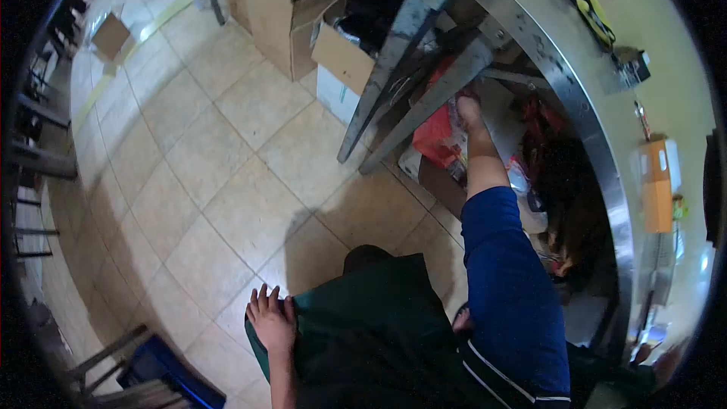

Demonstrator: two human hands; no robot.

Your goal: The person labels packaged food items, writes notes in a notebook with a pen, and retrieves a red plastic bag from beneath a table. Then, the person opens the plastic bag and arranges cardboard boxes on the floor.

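My left hand (273, 324) lies on the knee of the dark green trousers (363, 307), palm down with its fingers apart, holding nothing. My right arm, in a blue sleeve (503, 257), reaches under the metal-edged table. At its end, my right hand (468, 110) is at a red plastic bag (435, 136), in the shade beside a table leg. Its fingers are mostly hidden, so their grip does not show. Below the bag stands a cardboard box (441, 188). Clear plastic and small packets lie around my right forearm.
Slanted metal table legs (394, 53) stand just left of my right hand. Open cardboard boxes (269, 19) sit further back on the tiled floor (219, 182). On the tabletop (651, 0) are a yellow-black strap (594, 19) and an orange box (656, 185). A blue bin (170, 375) is at lower left.
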